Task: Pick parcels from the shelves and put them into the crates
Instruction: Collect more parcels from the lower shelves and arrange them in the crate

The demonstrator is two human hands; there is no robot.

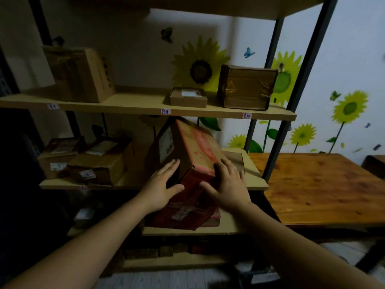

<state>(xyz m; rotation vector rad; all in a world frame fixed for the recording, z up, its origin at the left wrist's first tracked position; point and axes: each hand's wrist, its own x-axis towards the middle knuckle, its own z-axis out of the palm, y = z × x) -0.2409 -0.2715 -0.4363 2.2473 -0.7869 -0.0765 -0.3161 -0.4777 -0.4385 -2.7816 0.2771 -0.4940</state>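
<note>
Bare forearms end in a bare left grip and right grip.

Tight above the tilted red parcel, its top edge right under the upper shelf board, cardboard boxes crowd near its left, while bare shelf lies open on its right out to the dark post.

Shelf tags, parcel labels, all unreadable

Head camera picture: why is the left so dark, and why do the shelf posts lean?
In the head view, light reaches the sunflower wall and wooden table at right, leaving the left shelves in shadow; the wide-angle lens tilts the shelf posts; everything looks slightly soft.
</note>
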